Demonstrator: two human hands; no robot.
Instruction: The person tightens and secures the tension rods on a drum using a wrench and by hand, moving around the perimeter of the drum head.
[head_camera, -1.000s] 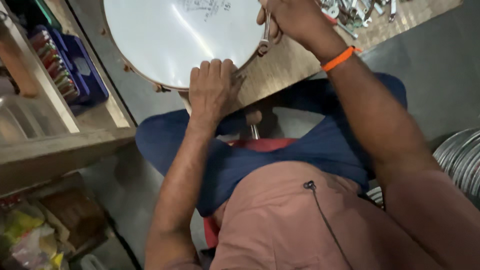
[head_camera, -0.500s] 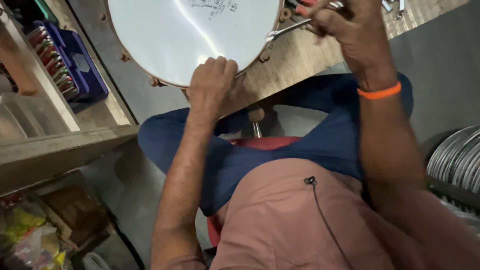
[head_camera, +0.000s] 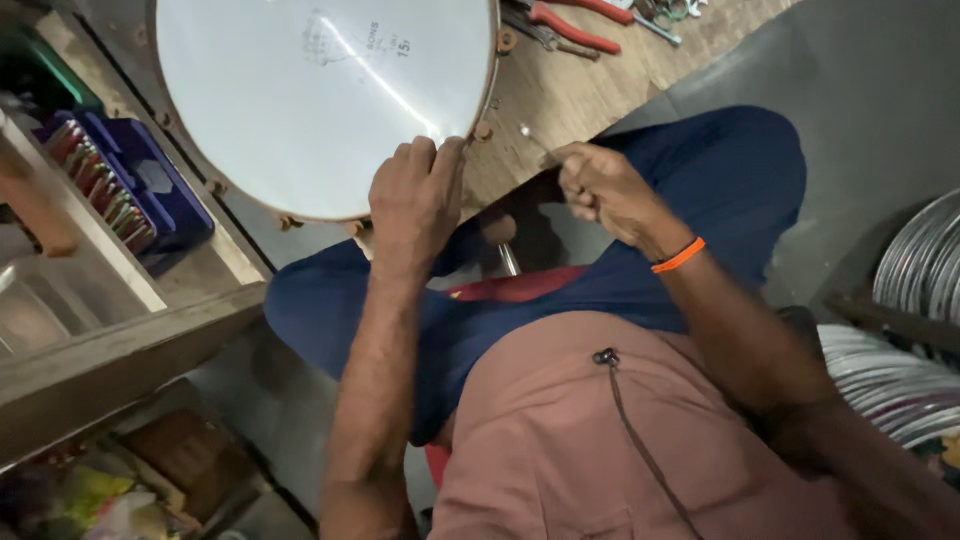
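Left hand (head_camera: 415, 200): fingers curled tight over the near rim of the drum.
Drum (head_camera: 310, 100): round white head, upper left of frame, lying on the wooden bench (head_camera: 560, 90).
Right hand (head_camera: 600, 190): closed in a fist at the bench edge, centre right; what it pinches I cannot tell.
Pliers (head_camera: 570, 25): red-handled, top centre.

Light: moderate, from above. Strong glare streak runs diagonally across the white drum head (head_camera: 310, 100), which is close to overexposed. Deep shadow under the worktop (head_camera: 560, 100) near edge, between the knees. Lower left corner dim and soft, out of focus. Slight motion blur on right hand (head_camera: 600, 190). Wide-angle stretch at frame edges, shelf (head_camera: 130, 340) lines bent
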